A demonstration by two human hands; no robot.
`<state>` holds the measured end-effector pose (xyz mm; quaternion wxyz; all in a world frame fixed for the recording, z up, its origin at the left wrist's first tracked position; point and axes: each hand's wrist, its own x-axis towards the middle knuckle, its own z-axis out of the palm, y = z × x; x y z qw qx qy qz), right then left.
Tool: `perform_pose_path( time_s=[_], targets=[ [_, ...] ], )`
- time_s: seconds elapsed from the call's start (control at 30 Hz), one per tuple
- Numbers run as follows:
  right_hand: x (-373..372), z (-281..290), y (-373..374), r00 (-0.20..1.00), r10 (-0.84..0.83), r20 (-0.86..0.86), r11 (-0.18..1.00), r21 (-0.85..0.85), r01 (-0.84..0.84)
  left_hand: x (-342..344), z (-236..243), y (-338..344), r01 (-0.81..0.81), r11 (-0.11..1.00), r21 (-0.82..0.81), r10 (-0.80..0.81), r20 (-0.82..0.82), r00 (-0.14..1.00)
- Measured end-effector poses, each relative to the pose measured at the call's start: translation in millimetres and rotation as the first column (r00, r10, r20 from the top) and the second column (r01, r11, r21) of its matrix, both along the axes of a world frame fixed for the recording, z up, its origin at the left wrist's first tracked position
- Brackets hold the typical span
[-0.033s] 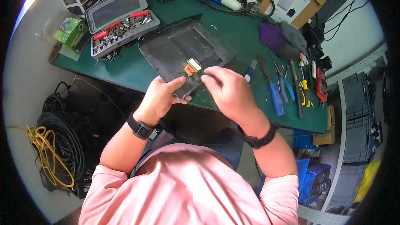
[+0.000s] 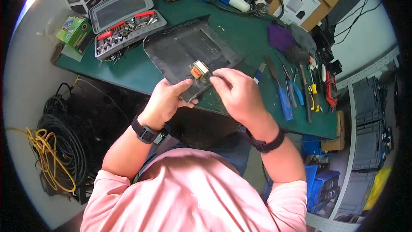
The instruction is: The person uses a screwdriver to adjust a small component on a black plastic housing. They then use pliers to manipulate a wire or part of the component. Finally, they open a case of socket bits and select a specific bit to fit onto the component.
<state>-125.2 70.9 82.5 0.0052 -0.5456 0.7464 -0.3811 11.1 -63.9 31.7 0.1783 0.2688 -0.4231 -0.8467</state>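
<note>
The head view looks straight down on a person in a pink shirt standing at a green tabletop [image 2: 141, 71]. Both hands meet near the picture's centre over the front edge of a dark grey panel [image 2: 189, 53] that lies flat on the tabletop. The left hand [image 2: 168, 101], a dark watch on its wrist, grips the panel's near edge, thumb on top. The right hand [image 2: 236, 92], at three o'clock from the left, is curled, its fingertips pinching a small transformer [image 2: 198, 69] with a yellow wrapped core and metal frame that sits on the panel just above the left thumb. At ten o'clock from the hands lies an open grey parts case [image 2: 124, 19] filled with small metal pieces and red strips, with a green box [image 2: 74, 30] further left. At three o'clock a row of hand tools, among them a blue-handled screwdriver [image 2: 283, 99], lies on the tabletop. At one o'clock stands a cardboard box [image 2: 300, 0]. At eight o'clock black and yellow cables [image 2: 51, 154] are coiled on the floor.
</note>
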Motion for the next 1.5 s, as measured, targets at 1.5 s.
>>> perform_pose_path(
  time_s=[1.5],
  targets=[
    [-22.2, -17.5, -0.1, 0.988, 0.114, -0.103, 0.993, 0.05, -0.11, 4.0, -28.4, 23.4, -0.4, -0.09, -0.912, 0.38, -0.403, 0.833]
  ],
)
